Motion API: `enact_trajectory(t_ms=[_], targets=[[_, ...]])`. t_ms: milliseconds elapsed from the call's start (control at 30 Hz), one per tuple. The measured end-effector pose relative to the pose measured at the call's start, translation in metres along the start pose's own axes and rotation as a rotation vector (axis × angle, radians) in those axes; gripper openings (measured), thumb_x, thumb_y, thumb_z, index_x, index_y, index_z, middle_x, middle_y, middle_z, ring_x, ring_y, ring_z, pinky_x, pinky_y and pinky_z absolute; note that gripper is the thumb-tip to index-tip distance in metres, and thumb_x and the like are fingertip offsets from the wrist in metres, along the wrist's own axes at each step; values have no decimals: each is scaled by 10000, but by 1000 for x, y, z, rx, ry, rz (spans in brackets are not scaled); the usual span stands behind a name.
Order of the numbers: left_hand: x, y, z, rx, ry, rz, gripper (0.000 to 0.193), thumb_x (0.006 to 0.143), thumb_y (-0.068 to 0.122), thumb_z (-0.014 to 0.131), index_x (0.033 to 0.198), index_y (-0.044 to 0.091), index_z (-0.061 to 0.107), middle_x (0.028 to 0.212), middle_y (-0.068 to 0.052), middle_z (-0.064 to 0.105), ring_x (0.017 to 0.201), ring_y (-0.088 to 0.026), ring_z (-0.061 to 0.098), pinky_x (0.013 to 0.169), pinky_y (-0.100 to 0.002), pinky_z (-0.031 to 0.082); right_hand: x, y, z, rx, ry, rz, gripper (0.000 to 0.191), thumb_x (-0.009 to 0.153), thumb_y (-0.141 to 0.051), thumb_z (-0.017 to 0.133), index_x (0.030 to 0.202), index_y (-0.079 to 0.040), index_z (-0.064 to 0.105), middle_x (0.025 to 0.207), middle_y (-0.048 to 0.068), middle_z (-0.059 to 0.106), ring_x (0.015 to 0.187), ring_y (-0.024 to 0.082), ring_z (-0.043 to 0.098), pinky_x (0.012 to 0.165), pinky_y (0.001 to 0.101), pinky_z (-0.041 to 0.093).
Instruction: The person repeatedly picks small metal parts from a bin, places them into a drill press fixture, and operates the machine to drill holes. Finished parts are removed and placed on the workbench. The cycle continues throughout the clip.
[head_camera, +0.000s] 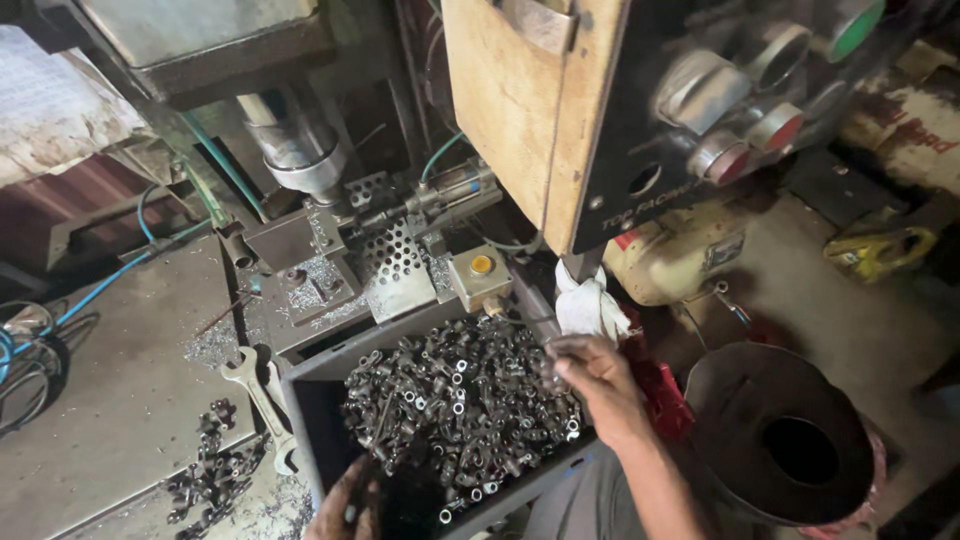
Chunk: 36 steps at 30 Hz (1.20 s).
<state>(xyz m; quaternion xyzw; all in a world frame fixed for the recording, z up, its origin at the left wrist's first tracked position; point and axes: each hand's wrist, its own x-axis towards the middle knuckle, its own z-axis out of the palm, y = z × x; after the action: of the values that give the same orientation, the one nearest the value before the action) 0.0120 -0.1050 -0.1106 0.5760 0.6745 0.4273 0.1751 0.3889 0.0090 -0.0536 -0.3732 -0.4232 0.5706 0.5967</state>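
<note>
Metal sleeves (460, 395) piled up in a dark bin (310, 420), both hands in there

Bin sits near the middle of the worktop (120, 400), right under the drill press. Right hand (595, 380) is at the right edge of the pile, fingers pinched on what looks like a small part. Left hand (345, 505) is at the bin's near edge, mostly cut off, can't tell its grip. Spanner (255, 395) and loose sleeves lie left of the bin.

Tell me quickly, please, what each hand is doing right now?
Left hand: low in the bin, grip cannot be told.
Right hand: fingers pinched at the heap of small metal parts.
</note>
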Motion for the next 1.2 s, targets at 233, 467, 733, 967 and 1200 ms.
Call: enact_trajectory(t_ms=[233, 467, 733, 967, 1200], targets=[[93, 113, -63, 237, 24, 115, 223, 933, 216, 692, 1122, 103, 727, 853, -148, 761, 645, -264, 749, 596, -406, 584, 7, 16, -30, 119, 186, -47, 143, 966, -64, 656, 1097, -29, 700, 985, 79, 748, 801, 138, 687, 697, 292, 549], [195, 207, -95, 502, 53, 483, 166, 944, 179, 666, 1073, 117, 751, 970, -160, 762, 754, -357, 726, 678, -458, 575, 10, 24, -33, 188, 162, -75, 112, 970, -33, 651, 1071, -28, 699, 1031, 93, 747, 847, 157, 696, 708, 329, 572], [240, 244, -70, 947, -160, 291, 218, 950, 155, 560, 1012, 148, 768, 866, -218, 746, 827, -397, 738, 749, -511, 587, 7, 19, -40, 302, 72, -100, 127, 1000, -39, 625, 1095, -31, 710, 1113, 131, 754, 932, 214, 706, 760, 388, 577], [244, 247, -62, 986, -173, 323, 229, 905, 152, 565, 1009, 154, 770, 878, -202, 747, 849, -389, 741, 742, -512, 584, 5, 18, -36, 320, 136, -99, 152, 977, -28, 617, 1092, -46, 716, 1139, 91, 745, 1029, 212, 711, 756, 400, 583], [243, 254, -60, 1014, -204, 310, 270, 920, 138, 537, 1069, 179, 760, 885, -187, 750, 859, -378, 745, 746, -508, 586, 5, 11, -34, 323, 108, -76, 149, 967, -31, 627, 1085, -30, 718, 1129, 118, 752, 1024, 215, 715, 771, 388, 583]])
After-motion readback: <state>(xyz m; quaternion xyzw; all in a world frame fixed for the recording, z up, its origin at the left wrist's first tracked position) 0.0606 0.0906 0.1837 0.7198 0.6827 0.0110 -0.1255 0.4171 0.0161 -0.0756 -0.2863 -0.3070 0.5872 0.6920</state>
